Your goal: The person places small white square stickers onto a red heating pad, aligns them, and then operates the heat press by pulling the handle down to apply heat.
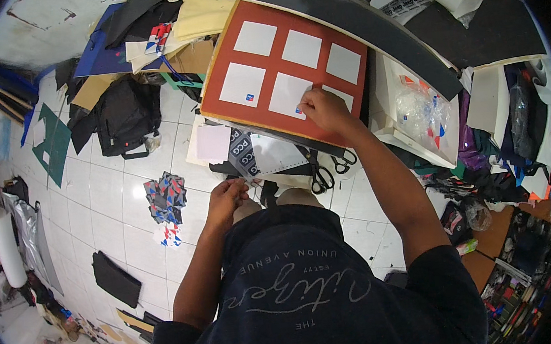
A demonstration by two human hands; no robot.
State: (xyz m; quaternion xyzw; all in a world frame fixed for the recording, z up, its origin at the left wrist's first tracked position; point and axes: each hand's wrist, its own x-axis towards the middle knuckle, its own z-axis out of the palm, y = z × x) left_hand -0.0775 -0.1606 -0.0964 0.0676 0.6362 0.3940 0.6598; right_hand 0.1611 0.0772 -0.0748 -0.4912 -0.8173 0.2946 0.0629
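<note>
The person is pressing the right hand (pixel 322 109) onto a white square (pixel 288 95) in the lower row of a red board (pixel 275 29) lying on the table (pixel 406 86). Its fingers are bent down on the square's lower right corner, where a small red and blue sticker (pixel 299 111) is just peeking out.

Six white squares are sitting on the board in two rows. The lower left square (pixel 242 85) is already carrying a small sticker (pixel 250 97) at its lower edge. The three upper squares are looking bare, and the lower right one is mostly hidden by the hand, so by my judgement about a third of the work is done.

The left hand (pixel 226 200) is hanging low, fingers curled round something small that I cannot make out.

A clear bag (pixel 424 114) of red and blue pieces is lying right of the board. More such pieces (pixel 166 199) are scattered in a heap on the floor (pixel 111 188). Black scissors (pixel 321 174) are resting at the table's near edge.
</note>
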